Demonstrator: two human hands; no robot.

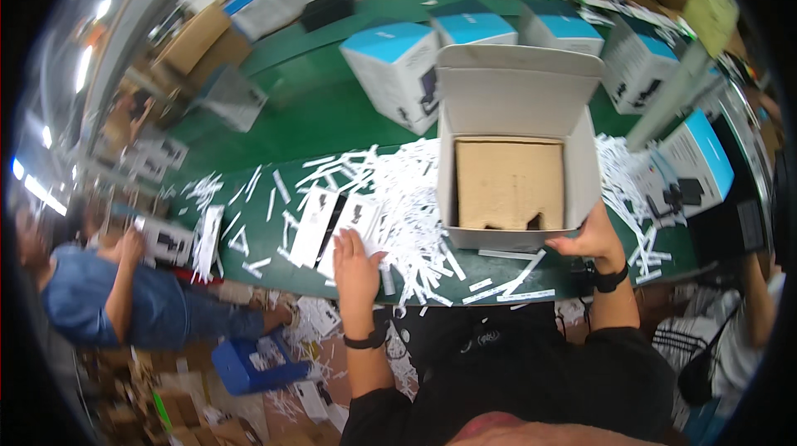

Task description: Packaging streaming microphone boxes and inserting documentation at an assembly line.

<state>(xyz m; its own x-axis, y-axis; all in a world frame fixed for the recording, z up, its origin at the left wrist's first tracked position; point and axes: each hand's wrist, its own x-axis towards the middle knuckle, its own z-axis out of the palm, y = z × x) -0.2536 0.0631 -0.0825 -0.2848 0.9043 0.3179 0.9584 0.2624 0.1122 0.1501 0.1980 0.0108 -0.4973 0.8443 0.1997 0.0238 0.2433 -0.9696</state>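
Note:
A white cardboard box (519, 85) stands in front of me with its lid raised at the back. Inside it sits a brown cardboard insert (510, 180) with torn notches along its near edge. My right hand (596, 240) grips the box's near right corner, thumb along the front and fingers partly hidden by the right side. To the left, my left hand (355, 270) lies with fingers stretched out on a stack of white printed leaflets (362, 212). Another white printed stack (315, 220) lies beside it, a dark gap between them.
White paper strips (407, 197) litter the green table (290, 97). Several blue-topped boxes (390, 72) stand behind the open box; another (689, 164) is at the right. A metal post (668, 101) rises there. Co-workers (124, 288) are at both sides; a blue bin (253, 365) stands on the floor.

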